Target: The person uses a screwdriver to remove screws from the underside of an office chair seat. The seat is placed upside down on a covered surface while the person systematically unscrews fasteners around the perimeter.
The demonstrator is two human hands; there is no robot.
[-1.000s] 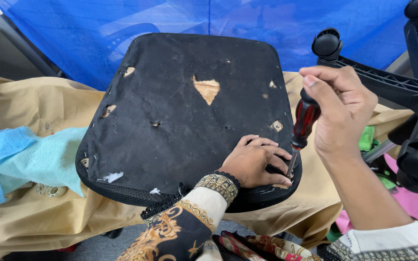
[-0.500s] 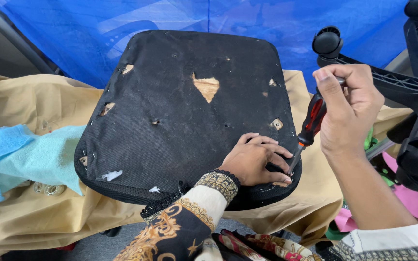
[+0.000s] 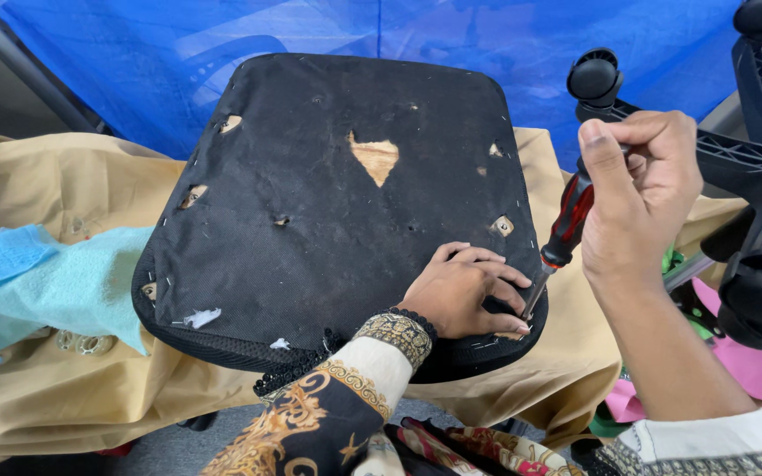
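Note:
An upturned chair seat (image 3: pixel 328 203), covered in torn black fabric with wood showing through holes, lies on a tan cloth. My left hand (image 3: pixel 462 291) rests flat on its near right corner, fingers spread toward the edge. My right hand (image 3: pixel 641 189) grips a red and black screwdriver (image 3: pixel 564 225) by the handle. Its tip points down at the seat's edge right beside my left fingertips.
A black five-star chair base with castors (image 3: pixel 751 176) stands at the right. A light blue towel (image 3: pixel 37 286) lies on the tan cloth (image 3: pixel 37 176) at the left. A blue tarp (image 3: pixel 310 35) hangs behind. Pink and green items (image 3: pixel 751 366) lie under the base.
My right hand has shifted slightly on the screwdriver, keeping its tip at the seat's right edge. My left hand has stayed pressed on the corner.

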